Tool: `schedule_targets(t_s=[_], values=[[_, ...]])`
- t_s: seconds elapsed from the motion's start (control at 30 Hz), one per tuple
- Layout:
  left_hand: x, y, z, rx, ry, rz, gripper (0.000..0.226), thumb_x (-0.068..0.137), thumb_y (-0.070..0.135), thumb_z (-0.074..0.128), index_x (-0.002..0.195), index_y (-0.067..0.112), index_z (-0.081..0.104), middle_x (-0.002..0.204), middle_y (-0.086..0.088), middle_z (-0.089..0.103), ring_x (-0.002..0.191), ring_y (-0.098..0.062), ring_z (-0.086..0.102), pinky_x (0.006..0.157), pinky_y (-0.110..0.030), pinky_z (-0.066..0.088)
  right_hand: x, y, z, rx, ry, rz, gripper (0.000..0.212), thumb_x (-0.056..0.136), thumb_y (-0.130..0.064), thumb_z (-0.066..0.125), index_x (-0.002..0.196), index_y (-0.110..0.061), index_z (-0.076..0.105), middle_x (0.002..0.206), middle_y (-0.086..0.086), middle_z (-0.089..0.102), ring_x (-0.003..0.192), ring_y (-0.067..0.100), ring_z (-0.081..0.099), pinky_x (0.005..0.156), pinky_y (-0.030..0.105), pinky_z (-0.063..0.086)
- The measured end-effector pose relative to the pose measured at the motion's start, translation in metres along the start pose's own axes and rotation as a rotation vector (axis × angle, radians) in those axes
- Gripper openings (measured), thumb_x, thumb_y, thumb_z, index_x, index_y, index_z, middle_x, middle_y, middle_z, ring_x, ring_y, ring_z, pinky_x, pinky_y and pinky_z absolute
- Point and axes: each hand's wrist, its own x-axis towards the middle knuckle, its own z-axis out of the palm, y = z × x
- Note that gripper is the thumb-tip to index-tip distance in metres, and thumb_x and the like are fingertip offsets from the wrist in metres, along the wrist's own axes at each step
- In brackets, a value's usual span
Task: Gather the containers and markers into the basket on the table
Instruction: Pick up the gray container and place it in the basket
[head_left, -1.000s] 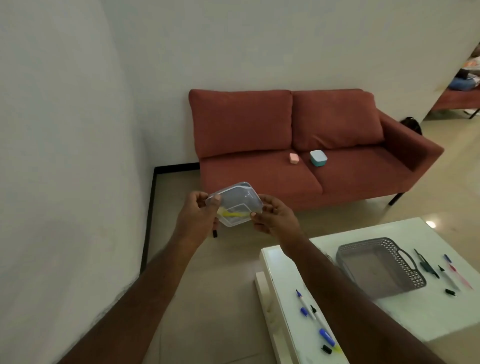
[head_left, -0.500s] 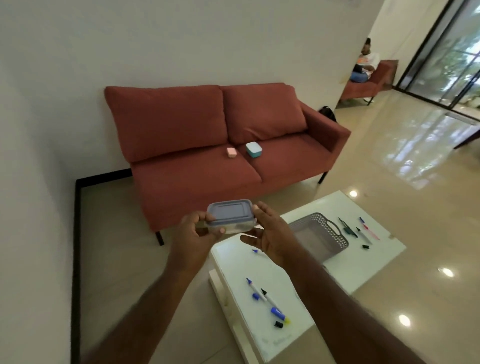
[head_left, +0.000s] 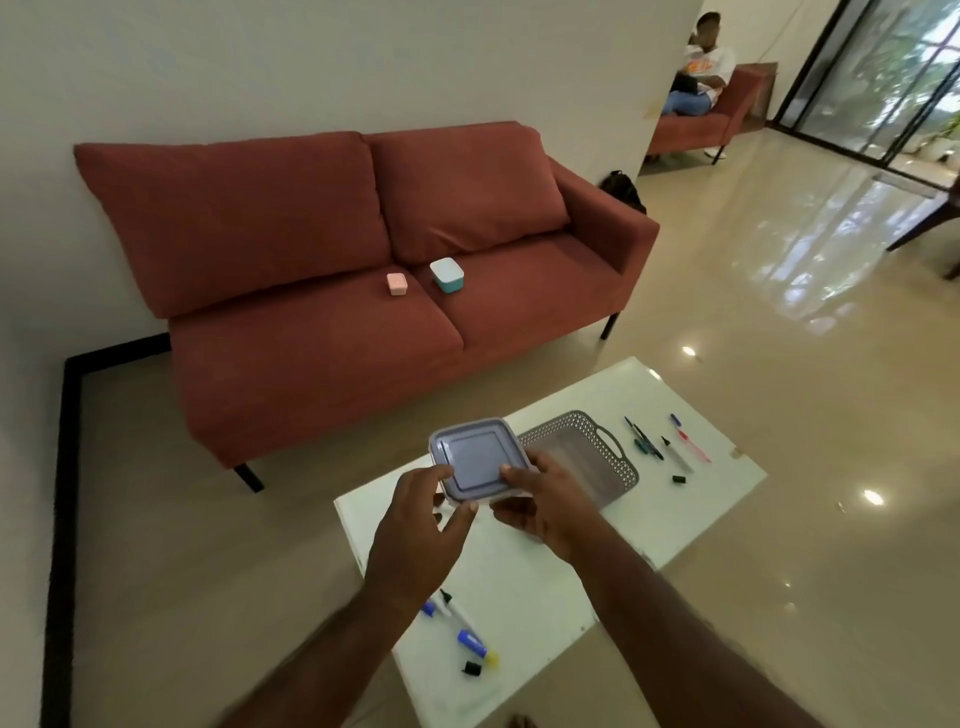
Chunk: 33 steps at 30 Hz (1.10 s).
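Head view shows both hands, left hand (head_left: 415, 525) and right hand (head_left: 545, 499), fingers curled on the square clear plastic container with grey-blue lid (head_left: 475, 460), above the tabletop's (head_left: 524, 577) sofa-side edge, next needing lowering into the grey perforated basket (head_left: 597, 457) just beside.

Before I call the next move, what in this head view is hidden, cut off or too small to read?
- Container: body and contents hidden under its lid; left hand and right hand cover its near edge.
- Basket: near-left part behind the container and right hand.
- Table: near corner cut by the bottom edge.
- Markers past the basket: too small to count.
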Motion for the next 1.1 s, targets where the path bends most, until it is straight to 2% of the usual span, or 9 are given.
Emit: schedule_targets(t_s=[0.17, 0.3, 0.4, 0.53, 0.67, 0.73, 0.83, 0.97, 1.1], values=[[0.043, 0.014, 0.074, 0.043, -0.158, -0.194, 0.067, 0.089, 0.050, 0.064, 0.146, 0.027, 0.037, 0.140, 0.006, 0.050, 0.106, -0.002, 0.057, 0.085, -0.020, 0.050, 0.067, 0.004, -0.086, -0.008, 0.058, 0.064, 0.039, 0.087, -0.015, 0.073, 0.120, -0.004, 0.054, 0.113, 0.023, 0.066, 0.099, 0.038, 0.070, 0.079, 0.042, 0.059], [0.068, 0.012, 0.114, 0.141, -0.299, -0.262, 0.079, 0.089, 0.057, 0.058, 0.153, 0.029, 0.023, 0.155, 0.007, 0.036, 0.135, -0.009, 0.044, 0.103, -0.025, 0.042, 0.124, 0.020, -0.143, 0.002, 0.135, 0.104, 0.037, 0.087, -0.016, 0.074, 0.120, -0.008, 0.059, 0.115, 0.021, 0.068, 0.102, 0.035, 0.070, 0.084, 0.045, 0.059], [0.086, 0.002, 0.135, 0.265, -0.322, -0.247, 0.077, 0.092, 0.059, 0.051, 0.155, 0.029, 0.018, 0.160, 0.007, 0.027, 0.146, -0.012, 0.029, 0.112, -0.025, 0.033, 0.170, 0.043, -0.175, -0.022, 0.155, 0.152, 0.034, 0.089, -0.017, 0.071, 0.120, -0.007, 0.062, 0.114, 0.022, 0.069, 0.103, 0.035, 0.070, 0.080, 0.043, 0.060], [0.112, -0.023, 0.169, 0.401, -0.309, -0.191, 0.076, 0.095, 0.061, 0.043, 0.157, 0.028, 0.013, 0.163, 0.008, 0.018, 0.149, -0.010, 0.019, 0.113, -0.020, 0.024, 0.228, 0.078, -0.201, -0.052, 0.198, 0.199, 0.020, 0.092, -0.014, 0.067, 0.110, -0.006, 0.065, 0.107, 0.022, 0.070, 0.097, 0.036, 0.070, 0.079, 0.043, 0.060], [0.127, -0.057, 0.202, 0.493, -0.284, -0.182, 0.078, 0.095, 0.062, 0.040, 0.157, 0.025, 0.010, 0.165, 0.006, 0.013, 0.150, -0.012, 0.016, 0.117, -0.023, 0.021, 0.276, 0.114, -0.214, -0.117, 0.253, 0.254, 0.012, 0.094, -0.012, 0.063, 0.101, -0.002, 0.065, 0.088, 0.018, 0.067, 0.078, 0.033, 0.066, 0.066, 0.040, 0.056], [0.131, -0.075, 0.216, 0.551, -0.284, -0.176, 0.078, 0.095, 0.063, 0.038, 0.157, 0.025, 0.009, 0.165, 0.004, 0.012, 0.151, -0.013, 0.016, 0.118, -0.024, 0.020, 0.300, 0.131, -0.218, -0.174, 0.279, 0.267, 0.017, 0.093, -0.014, 0.064, 0.099, 0.002, 0.064, 0.076, 0.017, 0.063, 0.062, 0.028, 0.063, 0.050, 0.031, 0.050], [0.132, -0.101, 0.235, 0.609, -0.314, -0.212, 0.081, 0.095, 0.064, 0.037, 0.157, 0.024, 0.007, 0.166, 0.002, 0.009, 0.151, -0.015, 0.013, 0.119, -0.027, 0.017, 0.331, 0.154, -0.220, -0.215, 0.294, 0.272, 0.016, 0.094, -0.014, 0.062, 0.097, 0.002, 0.063, 0.075, 0.018, 0.058, 0.054, 0.024, 0.056, 0.042, 0.024, 0.041], [0.136, -0.120, 0.254, 0.704, -0.364, -0.259, 0.086, 0.093, 0.069, 0.034, 0.158, 0.023, 0.001, 0.166, 0.000, -0.001, 0.153, -0.020, 0.004, 0.121, -0.033, 0.011, 0.362, 0.171, -0.217, -0.235, 0.332, 0.227, 0.015, 0.093, -0.012, 0.063, 0.095, 0.003, 0.063, 0.074, 0.018, 0.057, 0.049, 0.022, 0.052, 0.044, 0.027, 0.045], [0.140, -0.130, 0.262, 0.755, -0.351, -0.296, 0.086, 0.093, 0.070, 0.029, 0.158, 0.023, -0.002, 0.166, -0.001, -0.006, 0.153, -0.021, 0.000, 0.122, -0.036, 0.006, 0.381, 0.178, -0.210, -0.201, 0.348, 0.222, 0.010, 0.094, -0.012, 0.063, 0.096, -0.002, 0.063, 0.079, 0.014, 0.063, 0.069, 0.028, 0.063, 0.064, 0.040, 0.058]])
